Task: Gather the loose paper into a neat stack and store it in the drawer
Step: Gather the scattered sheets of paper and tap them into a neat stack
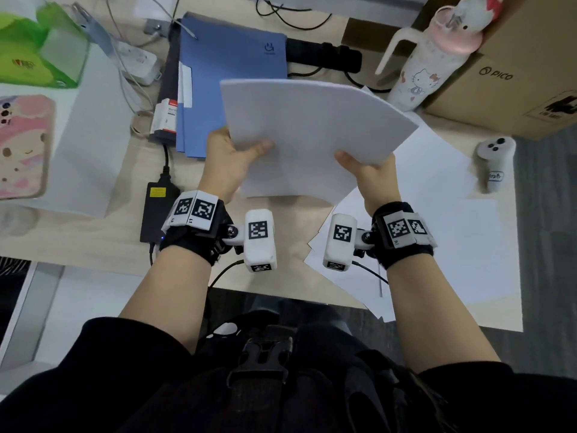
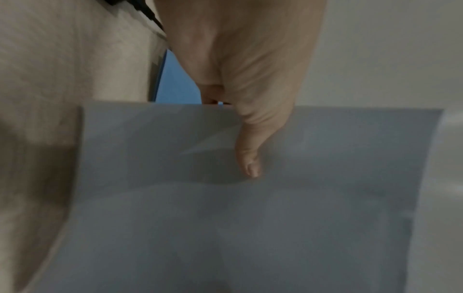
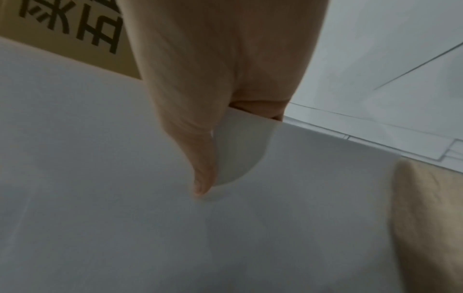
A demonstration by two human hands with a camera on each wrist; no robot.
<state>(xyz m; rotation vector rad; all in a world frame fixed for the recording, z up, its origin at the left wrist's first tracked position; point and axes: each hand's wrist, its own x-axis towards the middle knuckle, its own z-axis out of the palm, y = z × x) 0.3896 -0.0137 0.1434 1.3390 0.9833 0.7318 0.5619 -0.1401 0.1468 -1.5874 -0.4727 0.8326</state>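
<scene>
Head view showed a stack of white paper [image 1: 306, 132] lifted clear of the desk [image 1: 93, 245], held at its near edge by both hands and sagging a little between them. The left hand [image 1: 228, 160] pinched it with the thumb on top and the other fingers hidden beneath; the right hand [image 1: 371, 176] gripped the near right corner the same way. Both wrist views confirmed a thumb pressed flat on the top sheet, and the right one showed a corner of a sheet curled up beside the thumb.

Gathering seemed partly done. The held stack looked fairly square, yet several loose sheets [image 1: 437, 232] lay fanned on the desk under and to the right of the right wrist, one poking past the desk edge. Those probably had to join the stack before it was squared. No drawer could be made out, so storing was all to come.

On the pale wood desk sat a blue folder [image 1: 224, 67] behind the stack, a cardboard box [image 1: 515, 89] at far right with a white bottle [image 1: 431, 64] against it, a white controller [image 1: 495, 164], a phone [image 1: 22, 145] at left, a green box [image 1: 40, 48] and a black power brick [image 1: 156, 210].
</scene>
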